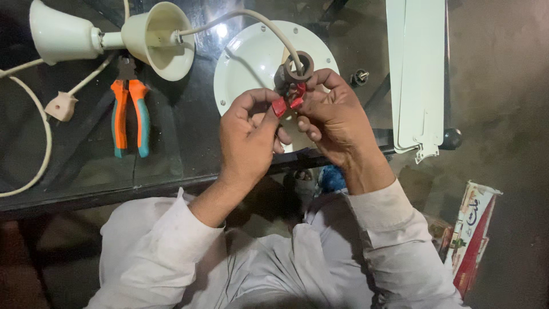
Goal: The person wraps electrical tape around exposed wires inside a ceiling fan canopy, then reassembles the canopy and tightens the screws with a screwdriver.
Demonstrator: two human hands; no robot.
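**Both hands on the red tape, over the black glass table**

Dark glass tabletop (171, 143) fills the upper part of my view, with a dusty floor off to the right. Over its near edge I see the left hand (249, 134) and the right hand (334, 117) meeting, fingers pinched together on a strip of red tape (287, 102). The tape sits just above the thumbs, at the base of a small brown tape roll (299, 66); the right hand's fingers close around that spot too. A cream-white cable (251, 16) curves down into the roll from a cream cup-shaped canopy (163, 37) at the top left.

Behind the hands lies a round white metal plate (251, 57) with screw holes at its rim. Left of it rest pliers with orange and teal handles (130, 117), beside a small white plug (62, 106). White fan blades (417, 74) lie stacked at the right edge of the table. A red and white cardboard box (472, 240) stands on the floor.
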